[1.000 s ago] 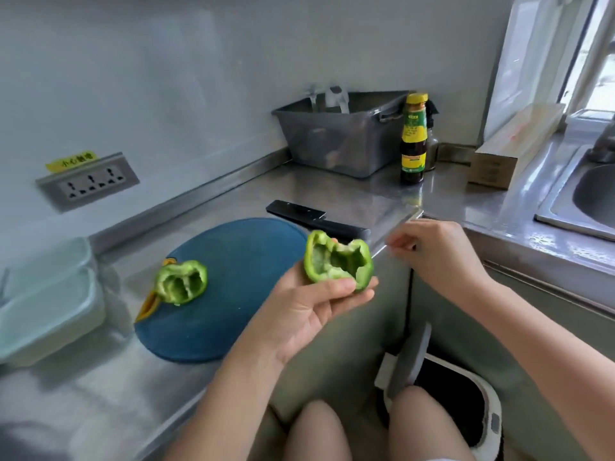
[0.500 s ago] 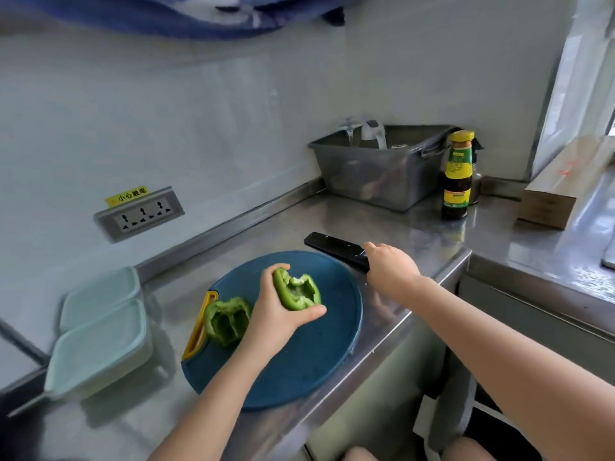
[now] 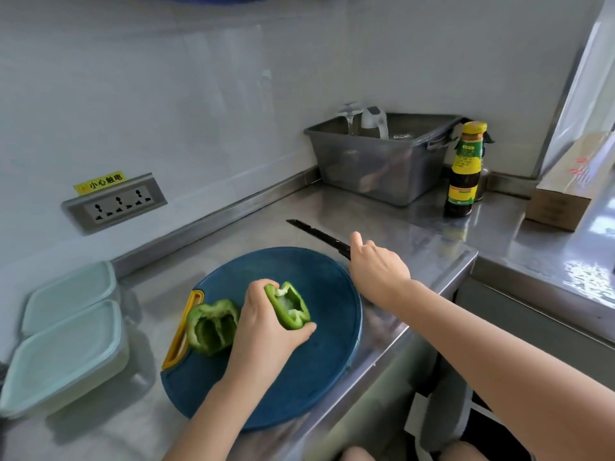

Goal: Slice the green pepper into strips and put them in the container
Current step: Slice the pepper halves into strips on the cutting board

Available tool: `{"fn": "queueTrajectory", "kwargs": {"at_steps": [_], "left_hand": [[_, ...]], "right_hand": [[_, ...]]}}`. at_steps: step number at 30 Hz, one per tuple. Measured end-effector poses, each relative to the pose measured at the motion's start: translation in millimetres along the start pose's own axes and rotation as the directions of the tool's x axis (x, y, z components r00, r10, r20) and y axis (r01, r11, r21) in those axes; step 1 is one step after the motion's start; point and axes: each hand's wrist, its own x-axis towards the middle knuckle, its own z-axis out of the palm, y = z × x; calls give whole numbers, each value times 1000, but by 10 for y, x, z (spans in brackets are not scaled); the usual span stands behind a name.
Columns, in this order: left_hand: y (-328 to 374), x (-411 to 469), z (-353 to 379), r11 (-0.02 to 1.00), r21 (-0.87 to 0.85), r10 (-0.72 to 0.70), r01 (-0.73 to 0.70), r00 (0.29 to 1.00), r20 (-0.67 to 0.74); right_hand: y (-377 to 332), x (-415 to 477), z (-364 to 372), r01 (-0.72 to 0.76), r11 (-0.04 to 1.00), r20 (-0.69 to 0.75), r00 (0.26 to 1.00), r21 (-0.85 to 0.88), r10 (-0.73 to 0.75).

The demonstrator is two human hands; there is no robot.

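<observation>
Left hand, wrist bent over the cutting board centre, grips one green pepper half, cut side up. Right hand, arm extended, curls round the knife handle at the board's far-right edge; second pepper half lies near the board's left edge

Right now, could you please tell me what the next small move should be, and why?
Probably set the green pepper half flat on the round blue cutting board: the left hand holds it over the board, and the right hand covers the handle of the black knife.
</observation>
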Motion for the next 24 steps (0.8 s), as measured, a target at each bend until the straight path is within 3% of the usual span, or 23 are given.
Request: {"fn": "queueTrajectory", "kwargs": {"at_steps": [3, 10, 24], "left_hand": [[-41, -7, -80, 996, 10, -90, 90, 996, 22], [-76, -75, -31, 993, -41, -114, 114, 993, 15], [4, -115, 7, 996, -71, -60, 59, 998, -14]], "right_hand": [[-127, -212, -82, 91, 995, -22, 996, 48, -90], [-316, -916, -105, 241, 963, 5, 970, 124, -243], [-427, -1338, -30, 166, 959, 88, 978, 228, -190]]}}
